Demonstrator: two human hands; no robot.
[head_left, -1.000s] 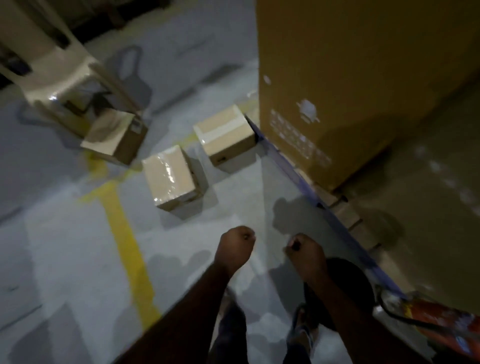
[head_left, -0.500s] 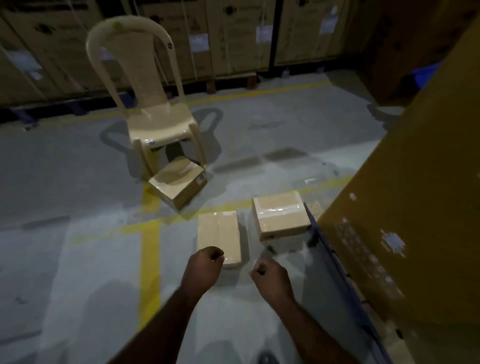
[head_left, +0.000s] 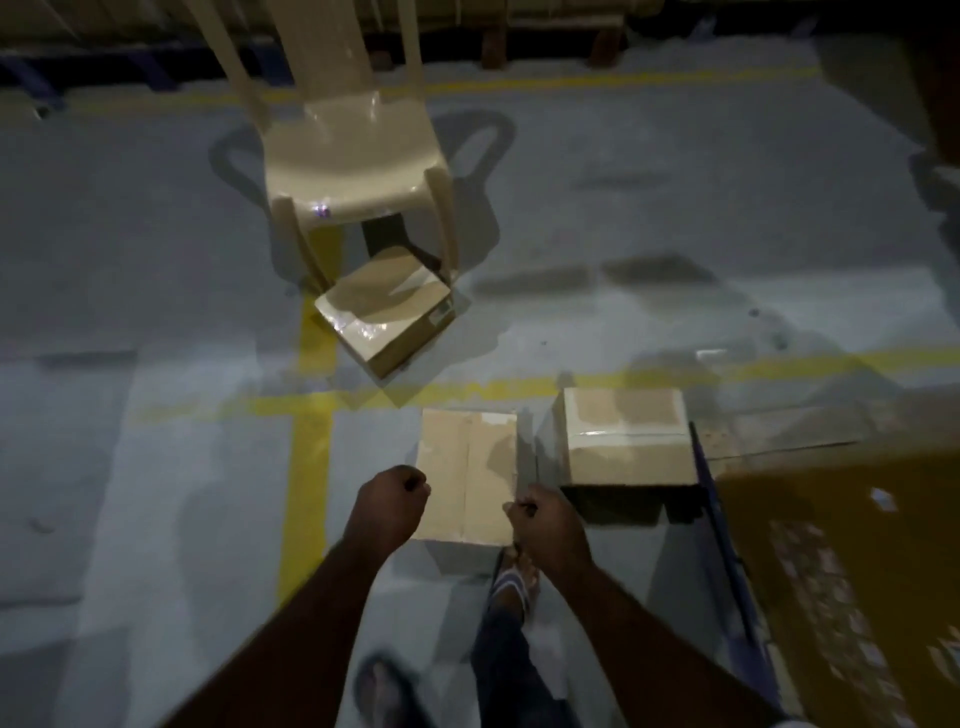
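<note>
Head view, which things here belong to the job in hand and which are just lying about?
Job in hand, likely: left hand and right hand, both curled, holding nothing; nearest box just ahead of them.
Lying about: taped box beside it; box at the chair legs; plastic chair; large brown carton at right; yellow floor line.

Grey floor (head_left: 156, 519) under three cardboard boxes (head_left: 467, 478), plastic chair (head_left: 348, 156)
</note>
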